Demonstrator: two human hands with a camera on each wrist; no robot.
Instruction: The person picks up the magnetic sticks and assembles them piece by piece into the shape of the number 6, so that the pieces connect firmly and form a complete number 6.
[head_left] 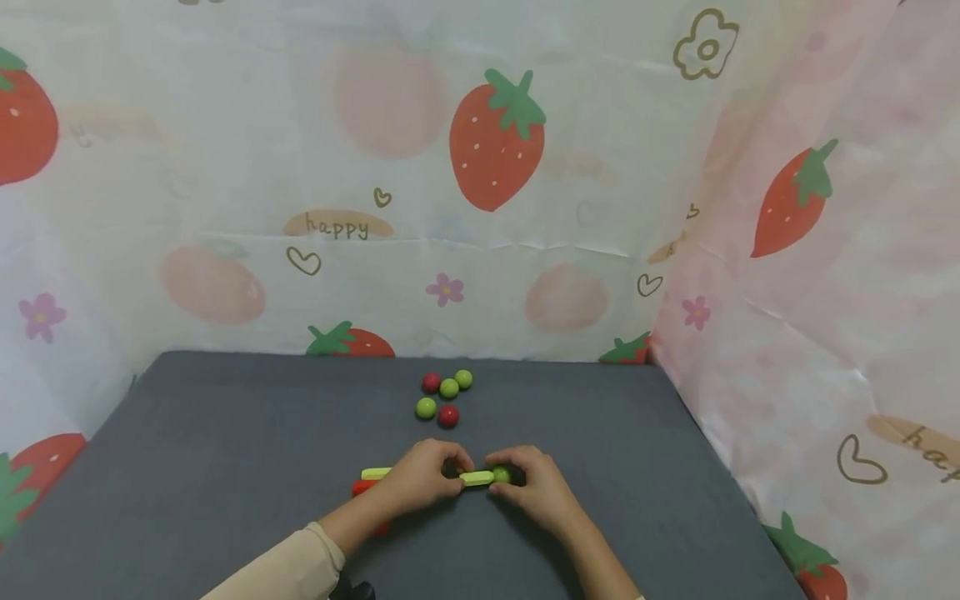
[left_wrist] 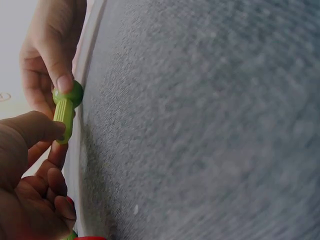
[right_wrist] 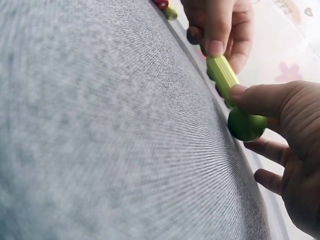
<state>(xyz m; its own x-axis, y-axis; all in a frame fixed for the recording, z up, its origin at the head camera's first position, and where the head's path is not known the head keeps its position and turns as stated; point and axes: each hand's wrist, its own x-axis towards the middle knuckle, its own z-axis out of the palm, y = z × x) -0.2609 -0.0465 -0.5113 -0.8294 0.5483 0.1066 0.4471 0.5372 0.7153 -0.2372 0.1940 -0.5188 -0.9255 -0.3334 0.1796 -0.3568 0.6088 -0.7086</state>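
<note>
Both hands meet over the grey table around a yellow-green ribbed stick (head_left: 477, 478) with a green ball (head_left: 501, 475) at its right end. My left hand (head_left: 423, 475) pinches the stick near its left end, between thumb and fingers. The right hand (head_left: 540, 487) holds the ball, its thumb pressing where ball and stick meet in the right wrist view. Stick and ball (right_wrist: 247, 125) line up end to end there. Beside the left forearm lie another yellow-green stick (head_left: 375, 473) and a red stick (head_left: 363, 487), partly hidden by the arm.
Beyond the hands, a loose group of red balls (head_left: 448, 417) and green balls (head_left: 426, 407) rests on the grey table (head_left: 247, 467). A strawberry-print cloth (head_left: 450, 250) hangs behind and to the sides. A black object (head_left: 352, 591) shows at the bottom edge, near the left sleeve.
</note>
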